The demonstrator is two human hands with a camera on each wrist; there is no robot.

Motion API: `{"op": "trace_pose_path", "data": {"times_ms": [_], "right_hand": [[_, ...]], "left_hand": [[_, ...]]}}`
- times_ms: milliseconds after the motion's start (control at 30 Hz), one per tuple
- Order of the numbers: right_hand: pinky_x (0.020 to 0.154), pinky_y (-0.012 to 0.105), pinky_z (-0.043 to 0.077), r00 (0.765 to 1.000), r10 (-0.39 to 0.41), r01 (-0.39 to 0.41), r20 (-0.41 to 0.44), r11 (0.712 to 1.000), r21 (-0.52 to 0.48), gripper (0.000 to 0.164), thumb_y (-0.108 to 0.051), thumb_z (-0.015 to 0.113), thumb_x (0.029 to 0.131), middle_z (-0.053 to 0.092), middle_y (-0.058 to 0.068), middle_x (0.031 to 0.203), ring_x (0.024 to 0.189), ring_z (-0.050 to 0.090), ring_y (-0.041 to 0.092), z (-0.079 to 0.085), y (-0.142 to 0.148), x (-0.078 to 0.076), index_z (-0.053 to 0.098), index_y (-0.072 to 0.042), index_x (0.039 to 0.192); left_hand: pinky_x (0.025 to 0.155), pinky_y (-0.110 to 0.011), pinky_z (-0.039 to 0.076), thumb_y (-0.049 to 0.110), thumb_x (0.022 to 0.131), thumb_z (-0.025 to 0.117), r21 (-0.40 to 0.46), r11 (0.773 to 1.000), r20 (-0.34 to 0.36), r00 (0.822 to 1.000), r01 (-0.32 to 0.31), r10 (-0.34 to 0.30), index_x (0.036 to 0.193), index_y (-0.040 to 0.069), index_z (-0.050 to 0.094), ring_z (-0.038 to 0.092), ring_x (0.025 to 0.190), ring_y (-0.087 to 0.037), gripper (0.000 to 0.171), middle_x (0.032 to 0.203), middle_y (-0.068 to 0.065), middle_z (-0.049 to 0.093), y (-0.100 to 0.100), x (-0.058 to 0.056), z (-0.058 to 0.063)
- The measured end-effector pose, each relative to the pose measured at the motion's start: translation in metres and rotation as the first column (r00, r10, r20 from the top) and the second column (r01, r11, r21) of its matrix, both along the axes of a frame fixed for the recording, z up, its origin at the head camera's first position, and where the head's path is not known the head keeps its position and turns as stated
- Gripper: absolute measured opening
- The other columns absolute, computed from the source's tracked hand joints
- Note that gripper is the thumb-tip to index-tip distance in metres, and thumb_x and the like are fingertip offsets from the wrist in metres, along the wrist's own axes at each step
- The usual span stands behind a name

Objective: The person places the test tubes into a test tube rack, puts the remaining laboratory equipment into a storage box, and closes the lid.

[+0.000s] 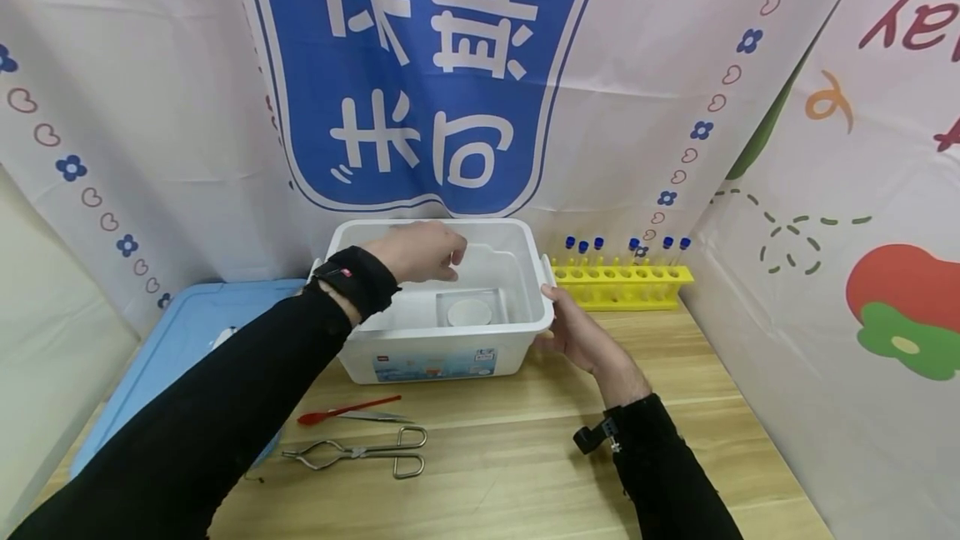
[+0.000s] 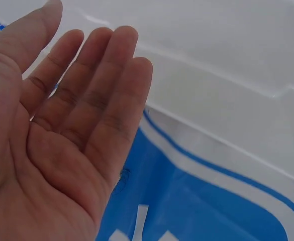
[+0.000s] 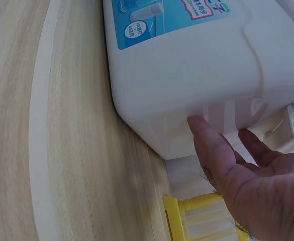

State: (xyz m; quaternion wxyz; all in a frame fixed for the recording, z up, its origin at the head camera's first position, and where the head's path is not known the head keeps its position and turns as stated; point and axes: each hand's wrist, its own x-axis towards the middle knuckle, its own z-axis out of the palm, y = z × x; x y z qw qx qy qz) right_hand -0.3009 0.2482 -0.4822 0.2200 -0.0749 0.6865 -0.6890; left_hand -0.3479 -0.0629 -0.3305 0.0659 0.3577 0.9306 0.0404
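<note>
A white plastic bin (image 1: pixel 442 340) with a blue label stands against the curtain. My left hand (image 1: pixel 423 252) hovers over its opening. In the left wrist view that hand (image 2: pixel 81 115) has extended fingers and a bare palm. Inside the bin, at the bottom, lies a clear flat item with a pale round piece (image 1: pixel 469 312), too indistinct to name. My right hand (image 1: pixel 581 332) is at the bin's right side, below the handle. In the right wrist view, fairly straight fingertips (image 3: pixel 196 122) touch the white wall.
A yellow rack (image 1: pixel 622 275) with several blue-capped tubes stands right of the bin. On the left lies a blue lid (image 1: pixel 172 357), partly behind my sleeve. Nearer me lie metal tongs (image 1: pixel 360 451), a red spoon-like tool (image 1: pixel 348 410) and a thin metal tool (image 1: pixel 375 417).
</note>
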Motion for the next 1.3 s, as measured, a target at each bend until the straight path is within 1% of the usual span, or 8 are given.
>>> {"op": "trace_pose_path", "data": {"times_ms": [133,267,433,633,767,967,1200,1300], "right_hand": [[0.134,0.075,0.047,1.000,-0.002,0.002,0.002,1.000,0.000,0.081,-0.067,0.034,0.117,0.033,0.015,0.191,0.177,0.037,0.048,0.000,0.000,0.000,0.025,-0.030,0.188],[0.133,0.073,0.050,1.000,-0.003,0.003,-0.001,1.000,0.005,0.081,-0.067,0.034,0.117,0.034,0.016,0.190,0.176,0.038,0.047,0.000,0.000,0.000,0.026,-0.029,0.187],[0.131,0.070,0.052,1.000,-0.006,0.006,0.002,1.000,0.009,0.081,-0.067,0.034,0.116,0.036,0.017,0.189,0.175,0.040,0.047,0.001,0.000,0.001,0.028,-0.028,0.187],[0.134,0.075,0.047,1.000,-0.009,0.009,0.003,1.000,0.007,0.082,-0.068,0.035,0.116,0.035,0.017,0.189,0.176,0.039,0.048,0.002,-0.001,0.002,0.026,-0.028,0.187],[0.135,0.076,0.044,1.000,-0.007,0.007,0.005,1.000,0.007,0.082,-0.068,0.035,0.116,0.034,0.016,0.190,0.177,0.037,0.047,0.002,-0.001,0.002,0.027,-0.028,0.187],[0.134,0.074,0.048,1.000,-0.009,0.009,0.006,1.000,0.015,0.082,-0.070,0.035,0.116,0.036,0.015,0.189,0.177,0.039,0.047,0.000,-0.001,0.000,0.029,-0.030,0.187],[0.134,0.073,0.049,1.000,-0.001,0.001,-0.001,1.000,0.014,0.082,-0.069,0.034,0.116,0.035,0.017,0.190,0.177,0.038,0.047,-0.001,0.001,-0.001,0.027,-0.029,0.187],[0.134,0.073,0.048,1.000,0.002,-0.002,-0.003,1.000,0.013,0.082,-0.069,0.034,0.117,0.034,0.017,0.190,0.177,0.037,0.048,-0.001,0.001,-0.002,0.026,-0.028,0.188]], "left_hand": [[0.098,-0.045,0.069,0.021,0.109,0.088,0.060,0.998,-0.035,0.999,-0.006,0.008,0.121,0.008,0.081,0.075,0.104,-0.027,0.019,0.114,-0.011,0.083,-0.012,0.009,0.005],[0.095,-0.045,0.071,0.023,0.110,0.086,0.099,0.995,-0.056,0.998,-0.012,0.018,0.123,0.009,0.081,0.078,0.101,-0.024,0.019,0.116,-0.010,0.084,-0.023,0.022,0.010],[0.097,-0.046,0.071,0.023,0.112,0.083,0.131,0.991,-0.062,0.998,-0.019,0.028,0.123,0.009,0.082,0.080,0.103,-0.024,0.017,0.121,-0.012,0.086,-0.034,0.037,0.011],[0.099,-0.046,0.072,0.024,0.113,0.083,0.172,0.984,-0.060,0.997,-0.036,0.047,0.126,0.009,0.083,0.080,0.106,-0.025,0.020,0.120,-0.010,0.086,-0.048,0.053,0.011],[0.099,-0.046,0.072,0.027,0.113,0.082,0.190,0.981,-0.070,0.996,-0.039,0.053,0.127,0.011,0.084,0.079,0.105,-0.022,0.022,0.118,-0.008,0.087,-0.056,0.063,0.012],[0.101,-0.049,0.073,0.031,0.114,0.080,0.206,0.977,-0.074,0.995,-0.054,0.071,0.130,0.012,0.083,0.081,0.110,-0.023,0.025,0.124,-0.008,0.087,-0.066,0.077,0.015],[0.099,-0.048,0.073,0.033,0.114,0.081,0.201,0.976,-0.074,0.993,-0.079,0.096,0.130,0.014,0.083,0.081,0.111,-0.021,0.025,0.125,-0.007,0.087,-0.073,0.089,0.016],[0.098,-0.049,0.072,0.033,0.114,0.081,0.205,0.976,-0.080,0.993,-0.073,0.092,0.130,0.014,0.083,0.081,0.112,-0.022,0.025,0.126,-0.007,0.087,-0.077,0.093,0.016]]}}
